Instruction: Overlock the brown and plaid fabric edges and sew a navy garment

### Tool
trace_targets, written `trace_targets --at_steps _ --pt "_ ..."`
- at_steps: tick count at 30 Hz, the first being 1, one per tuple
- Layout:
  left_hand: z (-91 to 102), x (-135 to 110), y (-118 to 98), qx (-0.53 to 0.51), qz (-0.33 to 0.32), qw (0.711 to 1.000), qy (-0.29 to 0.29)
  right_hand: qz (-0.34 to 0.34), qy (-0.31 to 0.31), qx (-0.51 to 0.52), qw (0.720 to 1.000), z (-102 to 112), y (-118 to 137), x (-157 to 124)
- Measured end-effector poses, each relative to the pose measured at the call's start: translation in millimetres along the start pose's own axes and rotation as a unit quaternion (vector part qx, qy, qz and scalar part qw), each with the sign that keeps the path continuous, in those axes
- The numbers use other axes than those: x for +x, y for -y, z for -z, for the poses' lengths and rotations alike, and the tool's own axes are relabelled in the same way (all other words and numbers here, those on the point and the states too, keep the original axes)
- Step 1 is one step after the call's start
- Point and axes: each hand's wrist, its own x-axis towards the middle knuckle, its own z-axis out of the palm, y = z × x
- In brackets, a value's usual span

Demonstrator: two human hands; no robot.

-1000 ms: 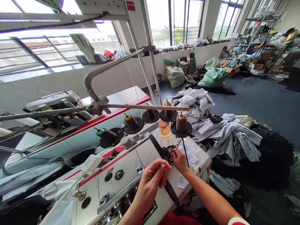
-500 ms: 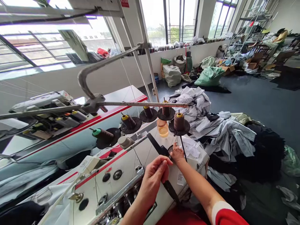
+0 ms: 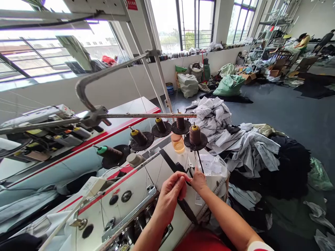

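My left hand (image 3: 173, 191) is closed in a pinch above the sewing machine table (image 3: 167, 181); whatever is between its fingertips is too small to make out. My right hand (image 3: 199, 180) is closed too, its fingertips meeting those of the left, and what it pinches is hidden. Just beyond it, a pair of scissors (image 3: 191, 164) with dark handles lies on the table, partly covered by the fingers. A black strap (image 3: 168, 161) runs across the tabletop beneath my hands. A clear plastic bag (image 3: 213, 166) with paper lies to the right.
Thread cones (image 3: 195, 135) stand on black discs behind my hands, beside a jar of amber liquid (image 3: 178, 143). A metal thread-stand bar (image 3: 146, 115) crosses above. Grey fabric pieces (image 3: 213, 113) and black cloth (image 3: 286, 170) are heaped to the right. Other people are at the far right.
My right hand has drawn back from the scissors toward my left fingertips, leaving the blades uncovered. The whole view has shifted slightly, with the surroundings moving left.
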Motion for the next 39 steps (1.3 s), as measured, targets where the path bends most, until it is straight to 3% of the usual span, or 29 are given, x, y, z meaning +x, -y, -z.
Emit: trace_targets --at_steps 4,8,9,11,13,14,16,18,22,26,30,34,37,39 --pt "5.8 -0.5 0.5 -0.003 -0.002 1.0 -0.013 -0.04 0.042 0.157 0.986 15.5 -23.5 -23.6" --pt "9.0 -2.9 -3.6 -0.009 -0.003 1.0 -0.014 -0.025 0.117 0.309 0.944 28.6 -61.7 -69.5" --pt "9.2 -3.6 -4.6 -0.009 -0.003 1.0 -0.014 -0.012 0.137 0.362 0.922 31.7 -71.5 -84.4" --pt "8.9 -5.0 -5.9 -0.005 -0.002 1.0 -0.011 0.02 0.175 0.526 0.832 39.7 -86.6 -114.5" --pt "8.2 -6.1 -6.5 0.001 -0.001 1.0 -0.006 0.049 0.207 0.623 0.753 52.1 -92.1 -139.7" --pt "7.7 -6.6 -6.7 0.003 -0.001 1.0 -0.004 0.064 0.222 0.64 0.733 60.3 -90.6 -148.7" --pt "6.4 -7.7 -7.3 0.003 -0.003 1.0 -0.003 0.103 0.25 0.641 0.718 79.8 -81.0 -157.9" --pt "4.9 -9.0 -8.2 0.0 -0.006 1.0 -0.004 0.167 0.266 0.613 0.725 100.6 -66.7 -155.8" --pt "2.1 -12.8 -9.7 -0.003 -0.012 1.0 -0.002 0.277 0.263 0.516 0.767 134.3 -38.9 -133.1" --pt "-0.1 -16.8 -10.0 -0.005 -0.011 1.0 -0.002 0.329 0.225 0.448 0.8 155.8 -15.3 -115.2" --pt "-0.8 -19.5 -11.4 -0.012 -0.01 1.0 -0.01 0.316 0.161 0.392 0.849 168.9 -5.3 -112.3" --pt "1.0 -21.2 -12.9 -0.003 -0.012 1.0 -0.022 0.304 0.061 0.348 0.885 158.3 -24.5 -111.9" --pt "2.2 -24.3 -4.1 0.006 -0.007 1.0 0.0 0.248 -0.002 0.364 0.898 126.9 -51.1 -109.6" --pt "2.3 -29.3 11.5 0.03 0.015 0.998 0.055 0.189 -0.009 0.35 0.917 97.7 -65.7 -106.4"
